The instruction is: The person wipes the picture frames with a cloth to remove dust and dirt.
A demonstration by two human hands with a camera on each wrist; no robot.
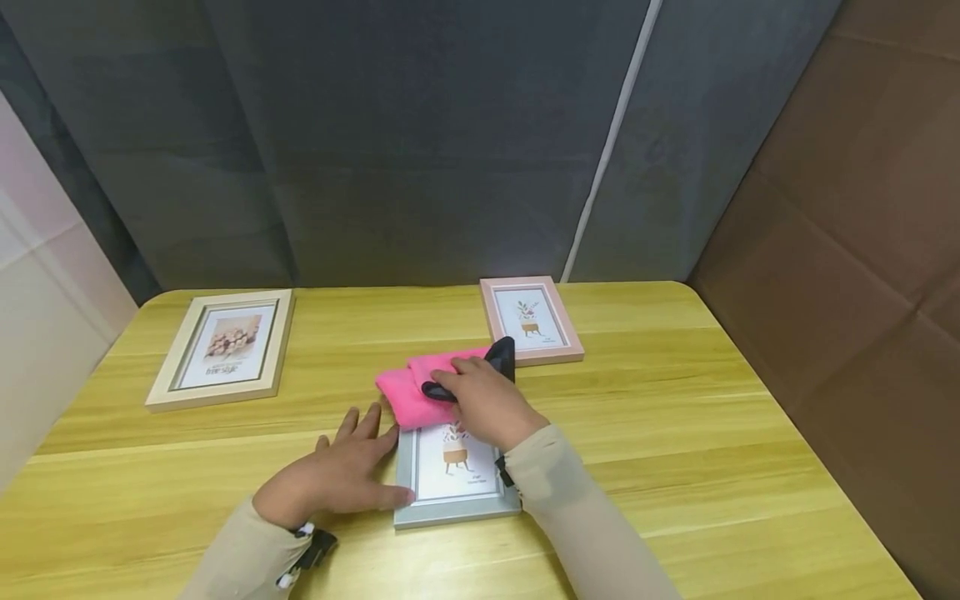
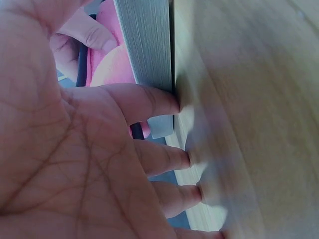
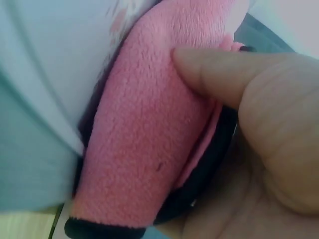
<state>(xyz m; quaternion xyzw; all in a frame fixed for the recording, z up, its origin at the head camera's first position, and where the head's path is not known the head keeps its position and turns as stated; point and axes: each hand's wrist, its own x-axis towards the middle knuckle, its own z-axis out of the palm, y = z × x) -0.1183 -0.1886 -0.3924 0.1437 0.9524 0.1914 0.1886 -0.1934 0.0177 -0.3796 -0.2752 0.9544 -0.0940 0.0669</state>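
A folded pink plush cloth (image 1: 411,398) with black parts lies over the upper end of a grey picture frame (image 1: 457,508). My right hand (image 1: 486,402) grips the cloth from above; in the right wrist view the thumb presses on its pink pile (image 3: 134,124) and a black edge shows beside the palm. The frame holds a print of a plant in an orange pot, its top covered by the cloth. My left hand (image 1: 341,475) rests at the frame's left side, thumb on the lower left corner. In the left wrist view its spread fingertips touch the table beside the frame's side (image 2: 147,42).
A cream picture frame (image 1: 157,392) lies at the table's back left. Behind the cloth, a pink picture frame (image 1: 566,354) lies near the back edge. Dark grey fabric (image 1: 420,150) hangs behind the wood-grain table (image 1: 675,433), and brown fabric (image 1: 847,250) hangs at the right.
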